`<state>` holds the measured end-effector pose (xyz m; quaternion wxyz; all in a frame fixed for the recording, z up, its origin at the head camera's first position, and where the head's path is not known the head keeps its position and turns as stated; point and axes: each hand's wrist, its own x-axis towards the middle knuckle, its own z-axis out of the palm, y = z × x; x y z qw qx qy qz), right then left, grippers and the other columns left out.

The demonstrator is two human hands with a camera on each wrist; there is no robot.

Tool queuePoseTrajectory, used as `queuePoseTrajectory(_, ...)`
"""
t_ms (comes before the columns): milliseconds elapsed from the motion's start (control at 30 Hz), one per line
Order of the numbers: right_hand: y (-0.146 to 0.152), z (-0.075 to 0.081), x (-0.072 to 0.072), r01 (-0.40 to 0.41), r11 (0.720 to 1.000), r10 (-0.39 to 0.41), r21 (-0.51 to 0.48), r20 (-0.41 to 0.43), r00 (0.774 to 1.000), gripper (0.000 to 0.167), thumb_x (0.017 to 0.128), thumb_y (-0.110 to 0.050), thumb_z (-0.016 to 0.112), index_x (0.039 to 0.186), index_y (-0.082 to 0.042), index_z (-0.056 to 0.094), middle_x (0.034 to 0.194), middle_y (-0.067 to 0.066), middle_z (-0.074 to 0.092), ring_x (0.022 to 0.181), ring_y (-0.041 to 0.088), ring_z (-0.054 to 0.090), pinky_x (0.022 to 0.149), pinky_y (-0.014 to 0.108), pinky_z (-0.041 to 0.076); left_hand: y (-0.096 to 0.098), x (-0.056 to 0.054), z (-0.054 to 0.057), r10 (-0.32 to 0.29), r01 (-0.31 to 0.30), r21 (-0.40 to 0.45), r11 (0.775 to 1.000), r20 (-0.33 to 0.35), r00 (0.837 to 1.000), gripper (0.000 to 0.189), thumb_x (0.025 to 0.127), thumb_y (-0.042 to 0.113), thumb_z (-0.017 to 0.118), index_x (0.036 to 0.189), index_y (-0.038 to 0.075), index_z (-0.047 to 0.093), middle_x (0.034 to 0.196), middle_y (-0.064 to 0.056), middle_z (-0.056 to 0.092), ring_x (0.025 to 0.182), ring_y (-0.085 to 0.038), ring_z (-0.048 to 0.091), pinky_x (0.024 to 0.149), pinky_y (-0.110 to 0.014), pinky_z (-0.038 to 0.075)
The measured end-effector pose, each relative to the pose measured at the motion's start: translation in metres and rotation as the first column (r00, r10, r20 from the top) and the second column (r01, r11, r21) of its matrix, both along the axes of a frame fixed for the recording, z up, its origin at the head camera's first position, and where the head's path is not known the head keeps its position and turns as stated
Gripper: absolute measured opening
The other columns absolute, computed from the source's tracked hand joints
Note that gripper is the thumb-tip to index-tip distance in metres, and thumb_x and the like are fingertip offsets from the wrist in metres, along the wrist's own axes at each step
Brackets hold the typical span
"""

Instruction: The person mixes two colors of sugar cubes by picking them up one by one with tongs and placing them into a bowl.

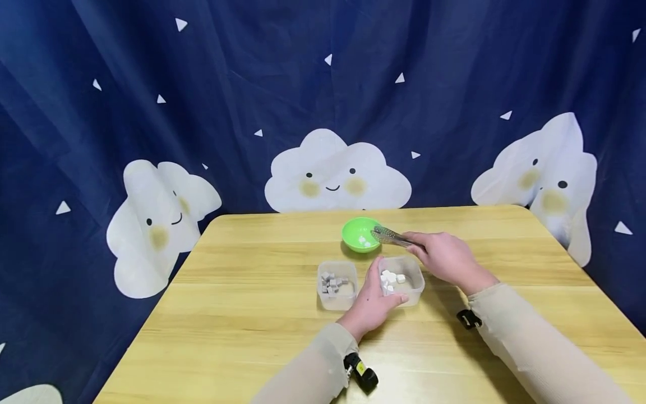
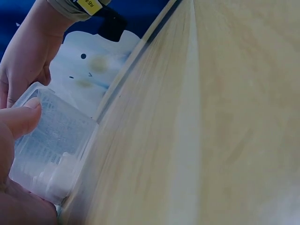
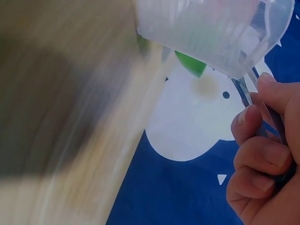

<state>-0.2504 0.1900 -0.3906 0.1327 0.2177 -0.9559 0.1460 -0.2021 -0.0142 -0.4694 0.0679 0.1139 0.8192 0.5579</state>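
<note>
My left hand (image 1: pixel 370 306) holds the right-hand clear plastic container (image 1: pixel 416 280) by its near left corner, thumb along the front and fingers at the left side. White cubes (image 1: pixel 391 277) lie inside, also seen through the wall in the left wrist view. My right hand (image 1: pixel 449 259) grips metal tongs (image 1: pixel 398 239). Their perforated tips hang over the right rim of a green bowl (image 1: pixel 355 227), which has a few white cubes (image 1: pixel 364 242) at the bottom. Whether the tongs hold anything cannot be seen. In the right wrist view, fingers (image 3: pixel 262 157) wrap the tong handles.
A second clear container (image 1: pixel 338 304) with grey cubes (image 1: pixel 331 282) stands just left of my left hand. All stand on a wooden table (image 1: pixel 242 292). Behind its far edge hangs a dark blue curtain (image 1: pixel 242 73) with cloud prints.
</note>
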Motion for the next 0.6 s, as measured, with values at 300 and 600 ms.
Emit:
queuePoseTrajectory(300,0.000,0.010,0.010,-0.011,1.000,0.011,-0.013,-0.008,1.000,0.034,0.097,-0.024,0.068,0.130,-0.016,0.070,0.111,0.015,0.074,0.085,0.038,0.070,0.064,0.058,0.053,-0.001,0.003,0.000,0.002,-0.002,0.017,1.000,0.011,1.000,0.105,0.084,0.033,0.083,0.162,0.028,0.013,0.165,0.000,0.024,0.145,-0.020,0.031,0.120,-0.046,0.022)
queuePoseTrajectory(600,0.013,0.027,0.028,-0.079,0.997,0.079,-0.001,-0.009,0.997,0.034,0.098,-0.024,0.068,0.130,-0.017,0.071,0.118,0.012,0.072,0.094,0.037,0.071,0.074,0.058,0.055,-0.001,0.003,0.000,-0.010,0.010,0.035,0.999,0.002,1.000,0.106,0.085,0.031,0.082,0.163,0.029,0.011,0.165,0.003,0.023,0.146,-0.022,0.030,0.120,-0.048,0.021)
